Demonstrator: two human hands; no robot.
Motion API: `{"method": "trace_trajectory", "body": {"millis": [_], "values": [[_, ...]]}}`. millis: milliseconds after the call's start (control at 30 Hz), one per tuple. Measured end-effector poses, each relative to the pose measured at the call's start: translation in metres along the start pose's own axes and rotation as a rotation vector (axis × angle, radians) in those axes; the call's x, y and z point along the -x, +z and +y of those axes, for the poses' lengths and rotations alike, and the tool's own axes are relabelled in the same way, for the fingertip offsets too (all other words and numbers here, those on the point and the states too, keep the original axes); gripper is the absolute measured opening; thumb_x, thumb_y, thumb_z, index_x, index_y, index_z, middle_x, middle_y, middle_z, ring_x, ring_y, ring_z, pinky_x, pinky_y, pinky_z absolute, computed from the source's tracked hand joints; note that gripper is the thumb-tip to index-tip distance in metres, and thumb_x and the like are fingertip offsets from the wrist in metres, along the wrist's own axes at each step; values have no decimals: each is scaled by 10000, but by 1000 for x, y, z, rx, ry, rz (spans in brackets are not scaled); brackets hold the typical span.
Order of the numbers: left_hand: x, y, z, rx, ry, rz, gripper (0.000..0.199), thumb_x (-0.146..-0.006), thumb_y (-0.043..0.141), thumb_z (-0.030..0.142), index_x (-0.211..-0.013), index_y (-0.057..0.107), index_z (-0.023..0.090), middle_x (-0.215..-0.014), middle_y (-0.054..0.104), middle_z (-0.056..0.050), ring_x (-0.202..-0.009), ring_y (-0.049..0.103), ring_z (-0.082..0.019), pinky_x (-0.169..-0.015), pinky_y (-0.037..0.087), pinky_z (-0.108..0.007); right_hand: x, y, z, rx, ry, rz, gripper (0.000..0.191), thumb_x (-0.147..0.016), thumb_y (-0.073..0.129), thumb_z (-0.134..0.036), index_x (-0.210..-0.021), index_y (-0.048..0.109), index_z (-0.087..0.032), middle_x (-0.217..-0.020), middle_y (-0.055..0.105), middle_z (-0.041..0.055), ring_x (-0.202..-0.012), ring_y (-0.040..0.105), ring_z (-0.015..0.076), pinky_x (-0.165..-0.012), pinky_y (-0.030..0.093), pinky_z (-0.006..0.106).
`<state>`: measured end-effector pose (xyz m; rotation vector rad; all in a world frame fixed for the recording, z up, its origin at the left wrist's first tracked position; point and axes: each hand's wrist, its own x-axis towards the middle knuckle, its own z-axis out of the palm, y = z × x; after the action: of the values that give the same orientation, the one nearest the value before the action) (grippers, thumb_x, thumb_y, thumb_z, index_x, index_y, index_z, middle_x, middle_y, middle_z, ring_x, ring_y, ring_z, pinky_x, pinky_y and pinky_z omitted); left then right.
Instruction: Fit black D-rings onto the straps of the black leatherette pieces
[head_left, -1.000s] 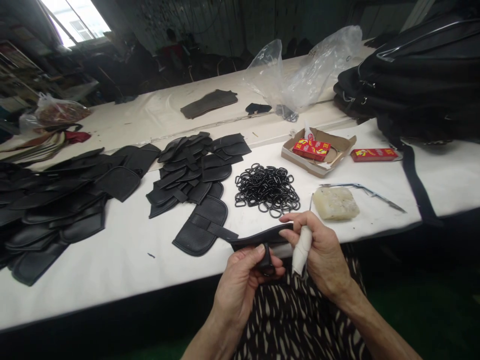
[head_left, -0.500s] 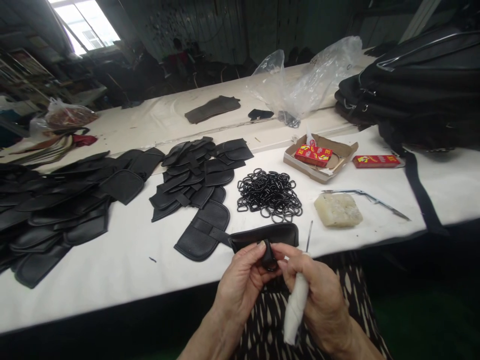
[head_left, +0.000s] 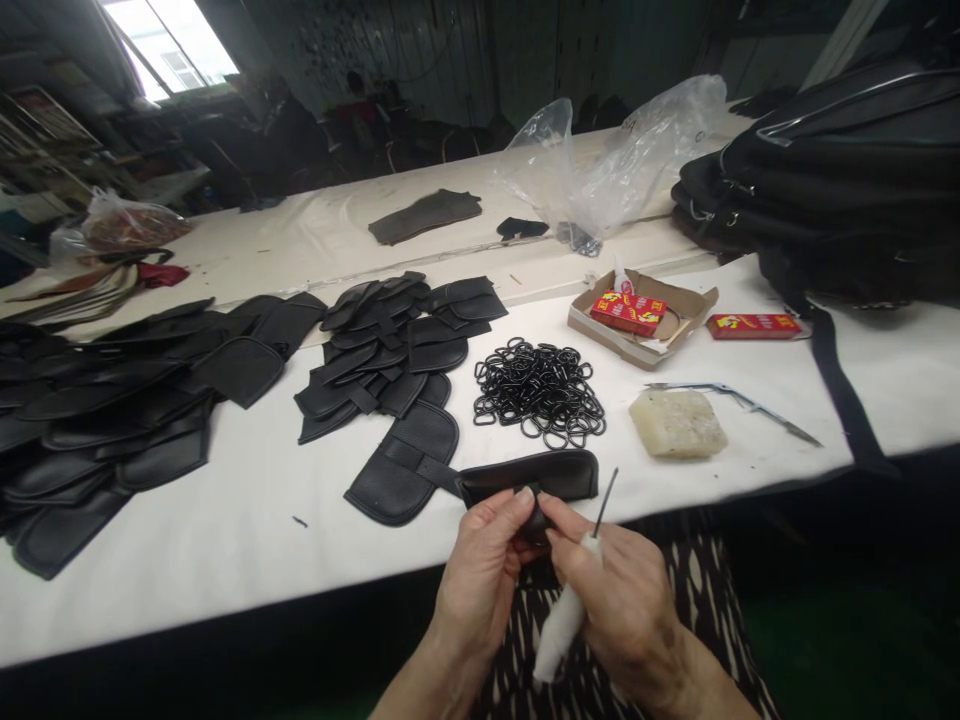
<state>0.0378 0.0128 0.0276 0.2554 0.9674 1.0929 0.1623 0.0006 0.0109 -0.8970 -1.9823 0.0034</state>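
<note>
At the table's front edge my left hand (head_left: pixel 484 560) is closed on a black leather piece (head_left: pixel 536 465), pinching its folded strap between thumb and fingers. My right hand (head_left: pixel 626 595) grips an awl (head_left: pixel 561 625) by its white wrapped handle, the thin metal shaft pointing up and away from the leather. Its thumb and forefinger also pinch the strap, fingertips close to those of my left hand. The fold itself is mostly hidden by fingers. Just beyond lies a heap of black metal D-rings (head_left: pixel 536 390). A similar black leather piece (head_left: pixel 405 465) with a strap lies beside the held one.
Stacked black leather pieces (head_left: pixel 240 370) cover the left side. On the right are a yellowish wax block (head_left: pixel 679 424), metal tweezers (head_left: pixel 739 395), a cardboard box (head_left: pixel 637 352) with a red packet, another red packet (head_left: pixel 754 326) and black bags (head_left: pixel 847 170). A clear plastic bag (head_left: pixel 615 160) lies behind.
My right hand has turned, tilting the awl's shaft and swinging its handle left. The strap fold has sunk lower between my fingers, and the ring seen under it is now hidden.
</note>
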Motion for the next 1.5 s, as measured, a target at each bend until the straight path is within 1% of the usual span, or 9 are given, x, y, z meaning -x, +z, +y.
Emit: {"method": "trace_trajectory", "body": {"millis": [167,367,500,633,767,900,1133,1300,1500], "values": [[3,0,-1,-102,60,-46,185,-811,600,230,-674,616,107,-615,607,-12,-556,533,-71,-552,428,-164,0,3,0,-20,5,4,130,-837,451,-24,-845,570,-78,-931,668,272,-731,673,227,-547,534,300],[0,1,-2,-130,87,-48,171,-822,580,236,-716,627,111,-655,601,-22,-607,523,-87,-602,435,-188,-2,0,-3,15,-10,-3,163,-853,414,-31,-832,567,-84,-907,669,279,-735,677,239,-544,538,312],[0,1,-3,-140,84,-49,170,-822,576,241,-731,638,111,-673,601,-32,-630,522,-96,-613,434,-195,-4,0,-5,73,-52,-8,186,-858,393,-27,-826,570,-77,-871,670,292,-742,683,256,-538,541,319],[1,0,-3,-135,84,-41,167,-818,581,242,-725,640,117,-669,598,-26,-621,518,-92,-605,430,-189,-6,1,-5,97,-55,-3,194,-861,393,-22,-807,570,-79,-842,674,290,-706,687,245,-526,542,309],[1,-1,-3,-125,77,-35,161,-811,592,240,-713,642,121,-667,598,-20,-606,519,-88,-595,428,-185,-7,2,-5,106,-62,0,200,-859,395,-21,-791,575,-74,-831,674,293,-710,689,254,-531,549,318],[-2,0,-4,-128,75,-27,152,-807,596,239,-730,652,120,-668,609,-21,-607,537,-92,-613,439,-192,-6,2,-6,106,-56,-2,209,-856,393,-21,-786,583,-72,-835,674,291,-698,688,247,-535,549,316],[-2,-1,-3,-141,79,-21,157,-805,598,242,-725,657,120,-656,619,-18,-590,541,-91,-610,445,-190,-5,3,-6,115,-70,-2,205,-845,408,-18,-768,591,-71,-844,674,290,-763,686,263,-567,555,324],[-1,-3,-4,-143,79,-26,153,-803,601,236,-724,657,118,-663,631,-26,-604,552,-94,-616,445,-187,-3,5,-6,120,-78,7,185,-839,426,-18,-781,592,-75,-834,682,270,-808,680,257,-603,557,324],[-3,-3,-4,-151,76,-6,148,-794,614,233,-704,656,124,-651,634,-18,-584,546,-82,-601,437,-171,-2,6,-6,131,-77,-4,176,-837,434,-27,-775,593,-72,-867,671,293,-784,680,264,-575,552,331]]}}
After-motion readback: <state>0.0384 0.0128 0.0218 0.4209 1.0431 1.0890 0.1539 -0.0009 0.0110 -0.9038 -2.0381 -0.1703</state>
